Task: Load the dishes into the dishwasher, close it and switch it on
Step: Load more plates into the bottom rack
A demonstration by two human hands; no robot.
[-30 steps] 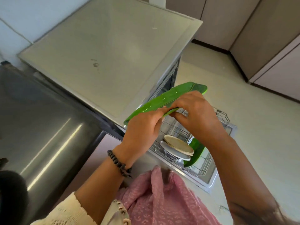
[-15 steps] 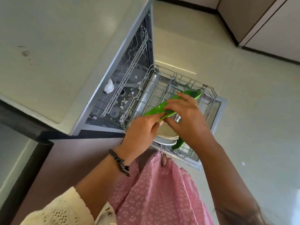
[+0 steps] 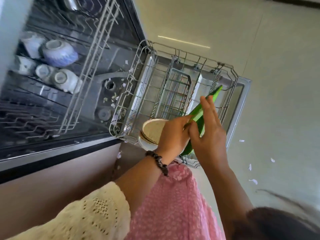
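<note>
A: Over the pulled-out lower rack (image 3: 174, 94), what changed from half a second back?

B: View tipped further down. The countertop is gone from the picture and the dishwasher (image 3: 72, 80) cavity fills the left. Green plate (image 3: 199, 113) sits lower, on edge down among the rack wires, long axis running out toward the rack's far right corner.

A: Hands?

B: Left hand (image 3: 173, 135) pinches the plate's near edge, thumb and fingers curled on it. Right hand (image 3: 207, 134) lies along the plate's right face, fingers straight and close together, thumb pressed to the near edge. Both were bunched at the middle of the plate before.

A: Edges, room?

B: Rack's far and right wire walls are close to the plate's far tip. Open slots lie left of the plate, between it and the mesh basket (image 3: 174, 96). Open door (image 3: 242, 101) frames the rack on the right, bare floor (image 3: 277, 66) beyond.

A: What's around, what's in the way?

B: Upper rack (image 3: 90, 66) stays inside the cavity with upturned bowls and cups (image 3: 58, 54), well apart from the hands. Stacked white plates (image 3: 152, 132) stand just beside the left hand at the rack's near left. Second green plate (image 3: 187, 151) shows under the wrists, mostly hidden. Bead bracelet (image 3: 159, 161) on left wrist. Small white scraps (image 3: 251, 167) on floor at right.
</note>
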